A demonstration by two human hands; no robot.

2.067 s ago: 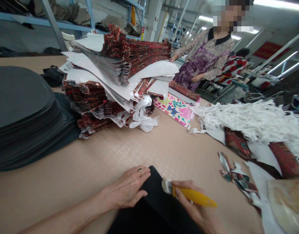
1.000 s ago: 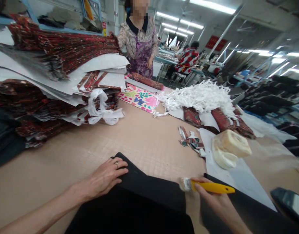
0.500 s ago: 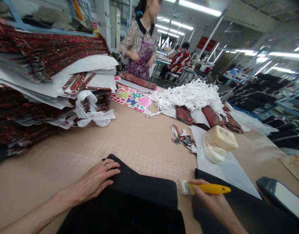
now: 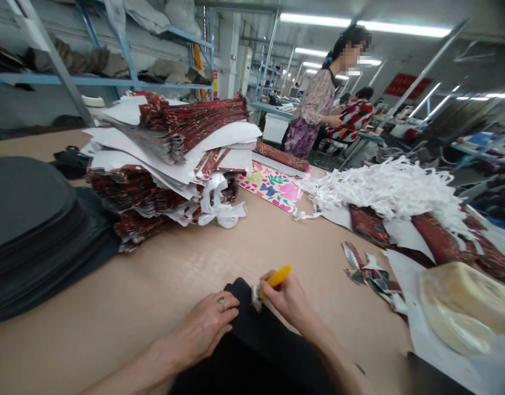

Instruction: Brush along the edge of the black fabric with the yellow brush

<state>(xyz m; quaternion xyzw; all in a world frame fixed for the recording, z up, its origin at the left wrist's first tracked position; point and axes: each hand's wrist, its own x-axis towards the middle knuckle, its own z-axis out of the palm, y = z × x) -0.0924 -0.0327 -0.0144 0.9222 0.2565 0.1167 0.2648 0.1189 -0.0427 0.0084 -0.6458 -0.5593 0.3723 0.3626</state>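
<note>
A black fabric piece (image 4: pixel 252 351) lies on the tan table (image 4: pixel 162 285) right in front of me. My left hand (image 4: pixel 205 329), with a ring on one finger, presses flat on its upper left edge. My right hand (image 4: pixel 287 299) grips a yellow-handled brush (image 4: pixel 273 280), its bristles touching the fabric's top corner close to my left fingertips.
A stack of dark grey oval pieces (image 4: pixel 34 225) sits at left. Behind it is a pile of red patterned and white sheets (image 4: pixel 170 153). White shredded strips (image 4: pixel 384 189), fabric scraps (image 4: pixel 368 274) and a cream lump (image 4: pixel 462 307) lie at right. A person (image 4: pixel 314 112) stands at the far end.
My right hand has brought the brush leftward from the fabric's right edge to its top corner beside my left hand. My head has turned left, bringing the grey stack into view.
</note>
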